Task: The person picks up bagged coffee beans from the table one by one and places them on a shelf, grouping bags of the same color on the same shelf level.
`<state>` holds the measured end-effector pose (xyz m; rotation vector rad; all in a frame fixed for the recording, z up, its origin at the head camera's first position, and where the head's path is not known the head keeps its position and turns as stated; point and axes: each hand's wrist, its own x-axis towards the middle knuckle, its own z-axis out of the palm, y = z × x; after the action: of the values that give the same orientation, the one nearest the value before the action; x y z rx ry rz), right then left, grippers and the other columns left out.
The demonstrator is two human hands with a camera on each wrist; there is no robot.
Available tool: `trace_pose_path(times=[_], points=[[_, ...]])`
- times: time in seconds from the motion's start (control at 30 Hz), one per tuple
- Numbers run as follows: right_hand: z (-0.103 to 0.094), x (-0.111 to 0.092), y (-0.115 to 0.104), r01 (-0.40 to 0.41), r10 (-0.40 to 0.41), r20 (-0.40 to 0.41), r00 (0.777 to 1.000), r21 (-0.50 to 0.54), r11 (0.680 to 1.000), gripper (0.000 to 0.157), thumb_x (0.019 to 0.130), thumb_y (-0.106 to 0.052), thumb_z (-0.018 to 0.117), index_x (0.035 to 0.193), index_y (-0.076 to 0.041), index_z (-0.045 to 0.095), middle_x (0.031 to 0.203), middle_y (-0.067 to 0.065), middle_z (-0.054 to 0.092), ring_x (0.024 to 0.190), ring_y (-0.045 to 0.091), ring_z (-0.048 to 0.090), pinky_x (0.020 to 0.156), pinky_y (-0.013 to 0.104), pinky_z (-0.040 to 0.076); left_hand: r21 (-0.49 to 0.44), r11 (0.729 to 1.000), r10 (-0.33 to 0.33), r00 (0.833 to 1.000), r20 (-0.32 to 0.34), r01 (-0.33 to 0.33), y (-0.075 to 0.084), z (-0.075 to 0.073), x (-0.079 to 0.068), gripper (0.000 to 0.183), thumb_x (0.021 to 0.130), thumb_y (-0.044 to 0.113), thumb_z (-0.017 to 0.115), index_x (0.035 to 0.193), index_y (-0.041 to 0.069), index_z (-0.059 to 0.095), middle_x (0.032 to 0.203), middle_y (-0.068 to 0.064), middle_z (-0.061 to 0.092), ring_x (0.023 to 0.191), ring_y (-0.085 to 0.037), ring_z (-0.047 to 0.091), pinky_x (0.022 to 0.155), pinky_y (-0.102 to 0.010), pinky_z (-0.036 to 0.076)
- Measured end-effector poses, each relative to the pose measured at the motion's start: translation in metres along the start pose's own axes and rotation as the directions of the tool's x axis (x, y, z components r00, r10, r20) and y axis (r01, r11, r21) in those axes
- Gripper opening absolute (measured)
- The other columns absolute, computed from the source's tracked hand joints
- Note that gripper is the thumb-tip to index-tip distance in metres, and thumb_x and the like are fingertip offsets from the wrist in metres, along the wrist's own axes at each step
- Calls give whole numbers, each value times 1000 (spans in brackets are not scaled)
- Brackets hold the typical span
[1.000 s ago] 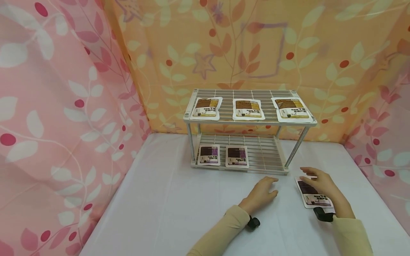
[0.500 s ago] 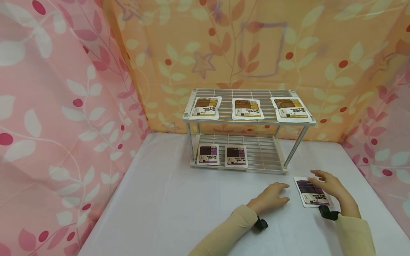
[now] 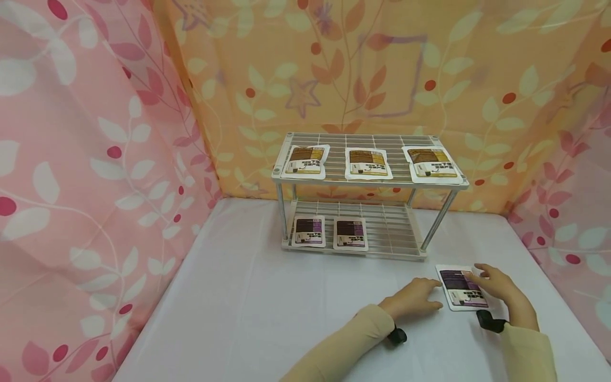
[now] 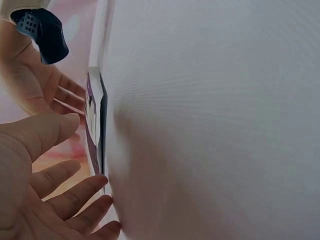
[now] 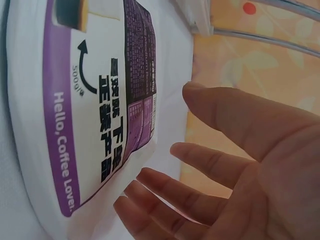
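Note:
A white coffee pouch (image 3: 462,289) with a purple-and-black label lies flat on the white table to the right of the rack. At its left edge is my left hand (image 3: 412,298), thumb and fingers apart and fairly straight. My right hand (image 3: 505,291) is at the opposite edge, its fingers relaxed and overlapping the pouch's upper right corner in the head view. Close up in the left wrist view, the pouch (image 4: 94,115) shows edge-on beside the fingertips. The right wrist view shows its printed face (image 5: 110,115), with the right fingers spread alongside.
A two-tier white wire rack (image 3: 401,233) stands behind the hands. Two purple-labelled pouches, one on the left (image 3: 309,232) and another beside it (image 3: 350,234), lie on the lower tier. Three brown-and-yellow pouches (image 3: 368,163) lie on top. Patterned cloth walls (image 3: 305,63) enclose the table.
My left hand has moved right and slightly nearer me, up to the pouch's left edge. The right hand has drawn a little to the right, uncovering more of the label.

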<state>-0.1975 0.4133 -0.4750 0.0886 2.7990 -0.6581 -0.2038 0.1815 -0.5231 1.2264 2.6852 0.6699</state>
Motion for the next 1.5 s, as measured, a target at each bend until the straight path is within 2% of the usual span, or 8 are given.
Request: trace_pose_path(times=[0.3, 0.63, 0.93, 1.13, 1.3, 1.5], points=[[-2, -8, -7, -38, 38, 17, 999, 1, 999, 78, 91, -46, 50, 125, 21, 30, 111, 45, 45, 98, 55, 46, 82, 63, 42, 135, 991, 19, 1000, 14, -21, 12, -2, 7, 54, 86, 42, 62, 132, 18, 50, 123, 13, 57, 111, 3, 51, 95, -7, 33], [2, -8, -6, -29, 29, 7, 1000, 14, 999, 76, 90, -44, 53, 124, 21, 33, 112, 45, 44, 99, 56, 46, 82, 63, 42, 173, 985, -8, 1000, 26, 3, 18, -2, 9, 53, 86, 46, 61, 133, 23, 49, 123, 15, 56, 111, 2, 51, 92, -11, 35], [1, -12, -9, 7, -8, 22, 1000, 49, 999, 70, 87, -33, 61, 124, 20, 35, 108, 44, 47, 93, 50, 52, 76, 58, 46, 73, 997, 3, 1000, 4, -3, 15, 0, 8, 52, 87, 43, 60, 133, 22, 49, 123, 14, 57, 110, 2, 52, 90, -8, 35], [5, -10, -8, 11, -16, 42, 999, 108, 994, 65, 86, -24, 62, 127, 18, 34, 112, 46, 43, 87, 40, 58, 72, 47, 53, -10, 1000, -4, 1000, -3, 4, 11, -1, 3, 52, 88, 40, 60, 134, 19, 48, 126, 11, 55, 113, 1, 50, 92, -8, 35], [9, -10, -9, 39, -50, 57, 997, 183, 982, 60, 84, -13, 62, 128, 17, 34, 115, 47, 38, 94, 47, 53, 71, 45, 55, -87, 996, -24, 999, -46, 20, 8, -2, -4, 49, 89, 37, 59, 133, 17, 49, 128, 8, 54, 118, -1, 47, 97, -9, 33], [12, -13, -14, 89, -110, 77, 991, 234, 968, 63, 82, -9, 63, 130, 15, 32, 118, 47, 35, 98, 50, 51, 70, 46, 55, -136, 990, -58, 990, -128, 40, 4, -6, -12, 43, 88, 34, 62, 127, 17, 56, 122, 8, 59, 114, -1, 51, 93, -8, 36]])
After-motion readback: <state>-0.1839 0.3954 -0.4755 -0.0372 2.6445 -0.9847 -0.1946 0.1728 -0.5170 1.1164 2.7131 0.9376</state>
